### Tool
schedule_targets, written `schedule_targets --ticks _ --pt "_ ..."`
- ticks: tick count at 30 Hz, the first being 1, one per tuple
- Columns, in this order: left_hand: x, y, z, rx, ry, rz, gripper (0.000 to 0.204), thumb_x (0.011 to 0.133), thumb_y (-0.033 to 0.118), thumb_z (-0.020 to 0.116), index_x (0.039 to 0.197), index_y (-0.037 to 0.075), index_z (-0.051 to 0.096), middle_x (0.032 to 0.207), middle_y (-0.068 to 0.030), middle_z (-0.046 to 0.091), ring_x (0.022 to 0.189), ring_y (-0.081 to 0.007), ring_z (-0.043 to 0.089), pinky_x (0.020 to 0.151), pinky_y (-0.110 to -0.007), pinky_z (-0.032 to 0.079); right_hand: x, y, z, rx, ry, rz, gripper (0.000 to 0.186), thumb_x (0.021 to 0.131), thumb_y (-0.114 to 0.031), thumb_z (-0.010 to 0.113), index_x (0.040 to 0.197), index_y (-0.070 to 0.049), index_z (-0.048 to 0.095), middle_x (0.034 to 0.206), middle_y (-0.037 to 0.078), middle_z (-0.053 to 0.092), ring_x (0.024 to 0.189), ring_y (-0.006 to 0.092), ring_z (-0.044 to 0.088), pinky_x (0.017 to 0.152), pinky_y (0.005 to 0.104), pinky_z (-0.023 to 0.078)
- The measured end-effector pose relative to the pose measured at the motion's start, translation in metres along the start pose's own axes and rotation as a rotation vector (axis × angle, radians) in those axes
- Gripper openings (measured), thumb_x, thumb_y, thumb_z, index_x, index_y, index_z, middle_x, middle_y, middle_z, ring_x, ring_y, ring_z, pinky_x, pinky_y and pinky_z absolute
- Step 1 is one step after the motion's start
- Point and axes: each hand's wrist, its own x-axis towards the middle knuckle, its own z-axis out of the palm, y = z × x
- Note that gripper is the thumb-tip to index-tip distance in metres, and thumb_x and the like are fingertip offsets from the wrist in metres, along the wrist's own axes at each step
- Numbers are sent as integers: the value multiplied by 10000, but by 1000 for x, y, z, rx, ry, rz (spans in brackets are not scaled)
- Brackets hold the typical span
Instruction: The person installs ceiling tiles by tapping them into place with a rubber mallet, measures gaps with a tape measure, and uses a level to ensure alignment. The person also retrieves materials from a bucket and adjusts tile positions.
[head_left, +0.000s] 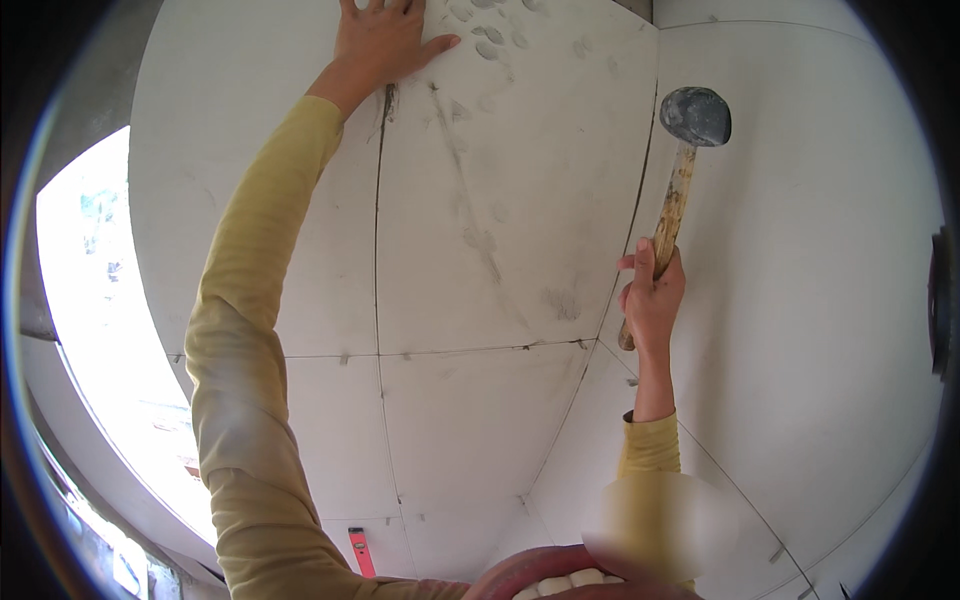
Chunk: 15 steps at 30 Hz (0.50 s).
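Note:
My left hand rests with spread fingers on a large pale tile at the top of the view, near a dark joint line and some grey smudges. My right hand grips the wooden handle of a rubber mallet, whose dark grey head is raised over the right-hand tiles, near a corner joint. Both arms are in yellow sleeves.
More pale tiles with thin joints and small clips surround my hands. A bright opening lies along the left side. A red spirit level shows at the bottom. A dark object sits at the far right rim.

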Motion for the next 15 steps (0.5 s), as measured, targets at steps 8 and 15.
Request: schedule_targets --ticks 8,15 --pt "21 -16 -7 59 -45 66 1095 894 813 443 1577 -33 316 1670 -177 284 1584 -384 97 1223 -690 38 6 6 21 77 -22 -61 393 1063 -424 575 966 -43 567 736 11 568 605 95 471 569 283 421" --pt "20 -26 0 89 -71 79 1185 847 872 445 1601 -22 256 1692 -175 229 1589 -372 73 1231 -678 42 74 -4 45 -73 -77 -201 522 1070 -528 495 952 -22 552 677 40 496 606 136 470 596 314 434"
